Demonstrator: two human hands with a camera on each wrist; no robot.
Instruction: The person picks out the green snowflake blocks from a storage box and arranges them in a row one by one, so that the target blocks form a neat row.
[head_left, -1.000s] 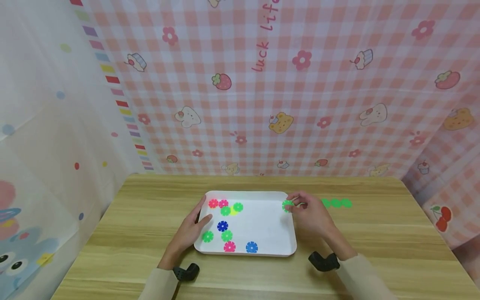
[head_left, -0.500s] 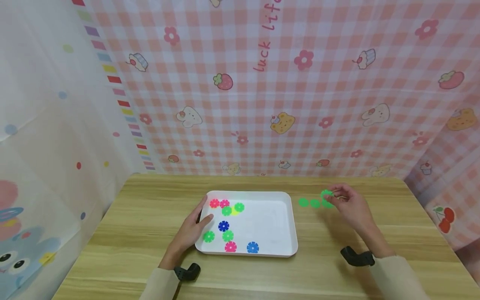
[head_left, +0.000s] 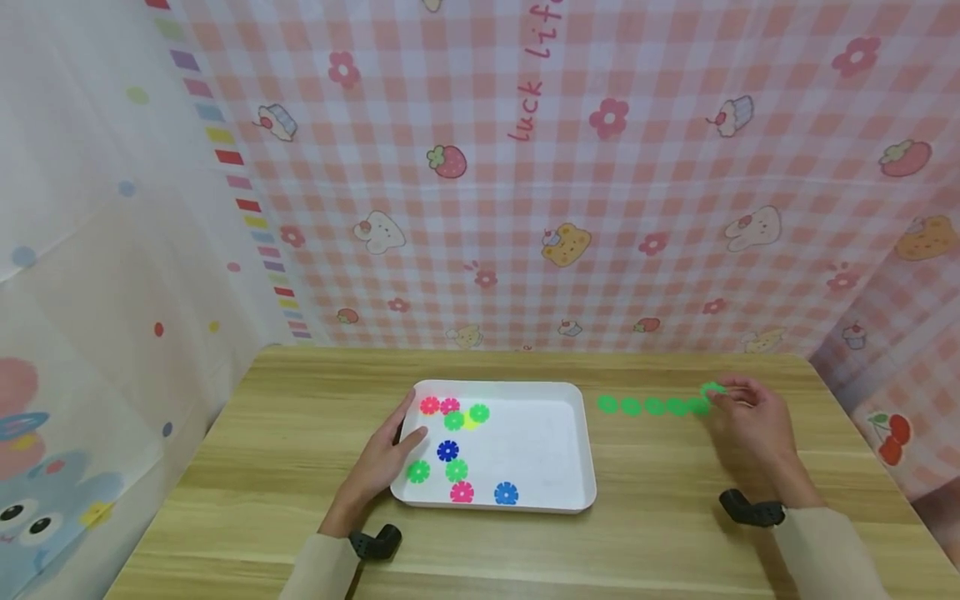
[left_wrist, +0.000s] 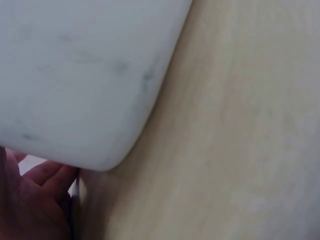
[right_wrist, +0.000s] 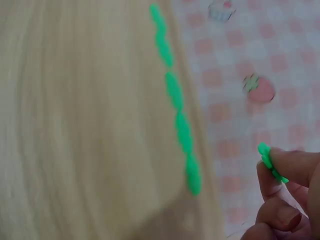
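Observation:
My right hand point(head_left: 756, 417) pinches a green snowflake disc point(right_wrist: 270, 164) between thumb and fingertips, raised at the right end of a row of green discs point(head_left: 655, 407) on the table. The right wrist view shows that row lying edge to edge near the table's far edge. My left hand point(head_left: 382, 457) holds the left side of a white tray point(head_left: 551, 502), thumb over the rim and fingers along the outside. Inside the tray lie several loose discs: pink, green, yellow, a dark blue one point(head_left: 447, 451) and a lighter blue one point(head_left: 506, 493). The left wrist view shows mostly the tray's outer wall point(left_wrist: 100, 90).
The wooden table point(head_left: 525, 558) ends at a pink checked cloth point(head_left: 487, 208) behind it. A white printed cloth point(head_left: 90, 275) hangs on the left. Each wrist wears a black device, such as the right one point(head_left: 750, 508).
My right hand has moved with a green disc from the tray's far right corner to the right, along the row to its right end. The left hand and the tray have stayed put.

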